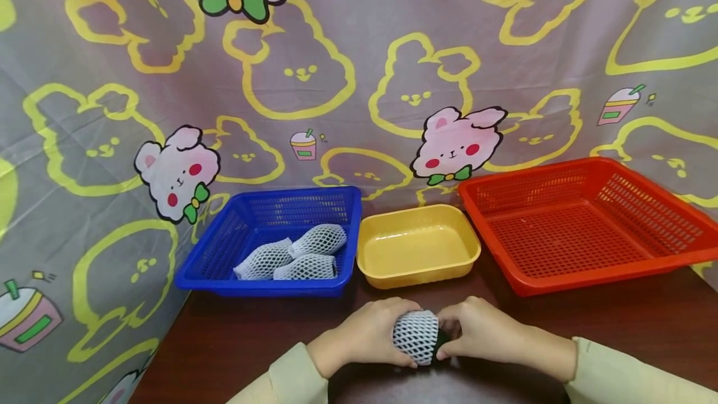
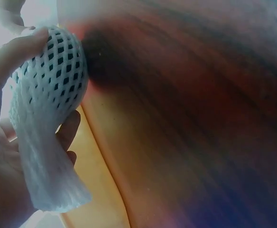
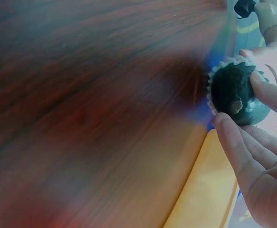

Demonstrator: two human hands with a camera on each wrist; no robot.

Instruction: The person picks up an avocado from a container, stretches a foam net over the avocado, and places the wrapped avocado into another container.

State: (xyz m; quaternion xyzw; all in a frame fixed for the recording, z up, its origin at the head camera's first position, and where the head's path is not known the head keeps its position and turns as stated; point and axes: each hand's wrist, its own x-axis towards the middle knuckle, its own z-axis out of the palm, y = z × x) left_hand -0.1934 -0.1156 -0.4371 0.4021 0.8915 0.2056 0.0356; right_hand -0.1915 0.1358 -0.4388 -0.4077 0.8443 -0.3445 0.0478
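Observation:
Low over the table front, a white foam net sleeve (image 1: 415, 336) covers a dark green round fruit (image 3: 233, 90). The left hand (image 1: 367, 332) grips the sleeved part, its thumb on the mesh. In the left wrist view, the sleeve's loose tail (image 2: 58, 175) hangs past the fruit, over the palm. On the other side, the right hand (image 1: 488, 332) holds the fruit's bare end between thumb and fingers. That end sticks out of the sleeve's scalloped rim and has a brown stem scar, seen in the right wrist view.
Behind the hands, a blue basket (image 1: 263, 284) at left holds three white foam net sleeves (image 1: 305, 267). A shallow yellow tray (image 1: 417, 248) stands in the middle, and a large red basket (image 1: 583, 229) at right. A patterned curtain (image 1: 359, 92) hangs behind them.

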